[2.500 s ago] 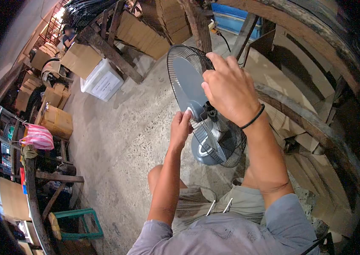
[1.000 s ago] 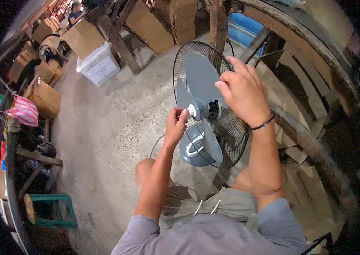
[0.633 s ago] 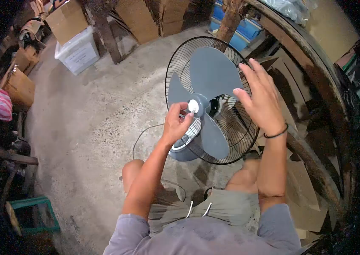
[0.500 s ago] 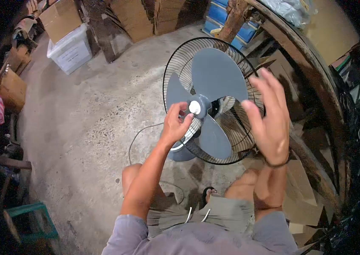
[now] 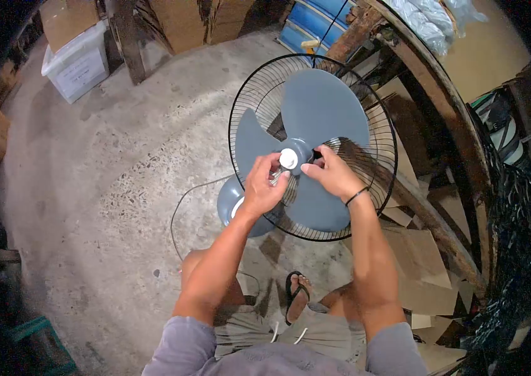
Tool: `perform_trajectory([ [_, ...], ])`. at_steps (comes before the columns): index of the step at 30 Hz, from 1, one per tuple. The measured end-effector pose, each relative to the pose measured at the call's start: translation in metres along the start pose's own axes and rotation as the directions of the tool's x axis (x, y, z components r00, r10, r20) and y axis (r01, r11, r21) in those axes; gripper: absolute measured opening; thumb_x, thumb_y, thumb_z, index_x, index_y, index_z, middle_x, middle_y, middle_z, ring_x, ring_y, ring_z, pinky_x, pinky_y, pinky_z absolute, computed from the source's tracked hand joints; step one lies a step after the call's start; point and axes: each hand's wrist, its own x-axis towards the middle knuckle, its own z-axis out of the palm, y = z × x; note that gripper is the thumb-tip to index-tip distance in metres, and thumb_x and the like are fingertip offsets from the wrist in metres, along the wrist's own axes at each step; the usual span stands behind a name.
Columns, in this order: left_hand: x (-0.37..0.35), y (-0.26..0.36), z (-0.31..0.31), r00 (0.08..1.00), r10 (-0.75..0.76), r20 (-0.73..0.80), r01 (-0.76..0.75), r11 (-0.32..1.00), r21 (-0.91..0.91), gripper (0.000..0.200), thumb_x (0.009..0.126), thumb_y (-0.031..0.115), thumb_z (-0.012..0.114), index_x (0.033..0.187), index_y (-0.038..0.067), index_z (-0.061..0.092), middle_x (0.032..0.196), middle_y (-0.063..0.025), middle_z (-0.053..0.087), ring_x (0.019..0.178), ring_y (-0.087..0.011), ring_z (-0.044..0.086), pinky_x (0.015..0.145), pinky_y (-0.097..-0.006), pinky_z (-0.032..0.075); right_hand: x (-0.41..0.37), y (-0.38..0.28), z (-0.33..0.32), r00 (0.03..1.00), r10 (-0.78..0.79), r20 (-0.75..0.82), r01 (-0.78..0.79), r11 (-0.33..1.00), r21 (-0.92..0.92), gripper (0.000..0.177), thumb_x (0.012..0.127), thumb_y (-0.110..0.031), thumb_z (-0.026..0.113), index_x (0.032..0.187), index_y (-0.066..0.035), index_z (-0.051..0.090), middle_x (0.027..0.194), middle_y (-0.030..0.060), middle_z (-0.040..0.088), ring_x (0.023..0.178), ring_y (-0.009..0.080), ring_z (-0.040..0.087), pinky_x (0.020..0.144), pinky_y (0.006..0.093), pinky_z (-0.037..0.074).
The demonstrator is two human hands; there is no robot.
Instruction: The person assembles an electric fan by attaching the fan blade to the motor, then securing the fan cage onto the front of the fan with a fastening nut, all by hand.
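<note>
Facing you just beyond your hands, the fan (image 5: 301, 147) shows broad, smooth, blue-gray blades (image 5: 325, 106) spreading from a rounded hub (image 5: 301, 150), with a round white cap (image 5: 288, 158) at its center. Behind them opens the black wire guard (image 5: 396, 145), its thin ribs curving out to a dark rim; it reaches past your right hand (image 5: 333, 172) on the outer side. Your left hand (image 5: 265, 185) is partly closed, fingers bent and thumb opposite them, lightly pinching the white cap at its near-left edge. Your right hand is half open, thumb and index finger set apart, their tips at the right side of the hub; you can't tell from this view whether they grip it or only touch. The remaining right fingers curl out of clear sight. The blue-gray base (image 5: 229, 199) sits to the left of your left wrist, partly hidden by it, and a thin cord (image 5: 173, 219) loops over the concrete floor (image 5: 109, 232) farther left. Nearer your body than both hands, a foot in a black flip-flop (image 5: 289, 294) rests between your forearms. Flattened cardboard (image 5: 419, 269) lies to the right of your right forearm, and a labeled white bin (image 5: 77, 70) stands well beyond your left hand, up and to the left.
</note>
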Motion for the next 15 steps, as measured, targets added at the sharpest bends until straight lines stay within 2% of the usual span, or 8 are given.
perform_trajectory([
  [1, 0.002, -0.001, 0.004, 0.999, 0.029, -0.039, -0.029, 1.000, -0.011, 0.036, 0.076, 0.008, 0.066, 0.110, 0.004, 0.057, 0.090, -0.0095, 0.056, 0.079, -0.0205, 0.058, 0.066, -0.0309, 0.049, 0.008, 0.012, 0.002, 0.998, 0.005, 0.067, -0.019, 0.979, 0.201, 0.055, 0.081, -0.025, 0.069, 0.119, 0.008, 0.045, 0.100, 0.0188, 0.061, 0.094, 0.0243, 0.060, 0.079, 0.0339, 0.048],
  [2, 0.003, -0.001, 0.006, 0.995, 0.059, -0.079, -0.061, 0.998, -0.023, 0.034, 0.074, 0.009, 0.067, 0.107, 0.005, 0.058, 0.087, -0.0086, 0.056, 0.075, -0.0201, 0.057, 0.062, -0.0303, 0.048, 0.008, 0.009, 0.001, 0.998, 0.007, 0.065, -0.019, 0.981, 0.193, 0.055, 0.081, -0.025, 0.069, 0.119, 0.008, 0.045, 0.100, 0.0188, 0.061, 0.094, 0.0243, 0.060, 0.079, 0.0339, 0.048],
  [4, 0.005, -0.004, 0.008, 0.994, 0.072, -0.087, -0.076, 0.996, -0.047, 0.033, 0.074, 0.009, 0.067, 0.105, 0.005, 0.058, 0.086, -0.0093, 0.056, 0.073, -0.0208, 0.057, 0.062, -0.0308, 0.047, 0.005, 0.004, -0.003, 0.972, 0.089, 0.219, -0.183, 0.867, 0.463, 0.052, 0.085, -0.026, 0.066, 0.120, 0.006, 0.045, 0.102, 0.0111, 0.058, 0.096, 0.0167, 0.056, 0.079, 0.0319, 0.048],
  [6, 0.007, -0.004, 0.008, 0.992, 0.086, -0.093, -0.092, 0.994, -0.064, 0.031, 0.074, 0.009, 0.067, 0.104, 0.004, 0.058, 0.085, -0.0101, 0.056, 0.071, -0.0215, 0.058, 0.061, -0.0313, 0.047, 0.015, 0.021, -0.006, 0.965, 0.112, 0.237, -0.213, 0.862, 0.459, 0.055, 0.085, -0.029, 0.066, 0.119, 0.009, 0.044, 0.102, 0.0119, 0.057, 0.095, 0.0167, 0.056, 0.080, 0.0309, 0.048],
  [9, 0.011, -0.005, 0.005, 0.987, 0.139, -0.082, -0.137, 0.990, 0.027, 0.030, 0.075, 0.009, 0.068, 0.102, 0.003, 0.057, 0.084, -0.0113, 0.056, 0.068, -0.0229, 0.058, 0.061, -0.0328, 0.047, 0.015, 0.014, -0.009, 0.942, 0.136, 0.307, -0.254, 0.887, 0.386, 0.056, 0.085, -0.031, 0.067, 0.118, 0.009, 0.045, 0.105, 0.0126, 0.057, 0.094, 0.0163, 0.056, 0.082, 0.0313, 0.048],
  [11, 0.012, -0.005, 0.003, 0.992, 0.122, -0.025, -0.119, 0.989, 0.083, 0.029, 0.079, 0.012, 0.067, 0.106, 0.003, 0.058, 0.089, -0.0107, 0.058, 0.075, -0.0215, 0.061, 0.066, -0.0315, 0.050, 0.008, 0.005, -0.001, 0.981, 0.047, 0.191, -0.133, 0.873, 0.470, 0.051, 0.083, -0.036, 0.068, 0.104, 0.008, 0.058, 0.091, 0.0064, 0.060, 0.078, 0.0119, 0.054, 0.067, 0.0268, 0.046],
  [15, 0.014, -0.003, 0.003, 0.991, 0.127, -0.026, -0.126, 0.991, 0.048, 0.027, 0.080, 0.011, 0.066, 0.105, 0.003, 0.059, 0.090, -0.0114, 0.059, 0.077, -0.0223, 0.062, 0.067, -0.0315, 0.050, 0.030, 0.038, 0.009, 0.970, 0.085, 0.229, -0.176, 0.892, 0.416, 0.053, 0.085, -0.033, 0.067, 0.111, 0.010, 0.050, 0.100, 0.0103, 0.059, 0.088, 0.0135, 0.057, 0.076, 0.0303, 0.050],
])
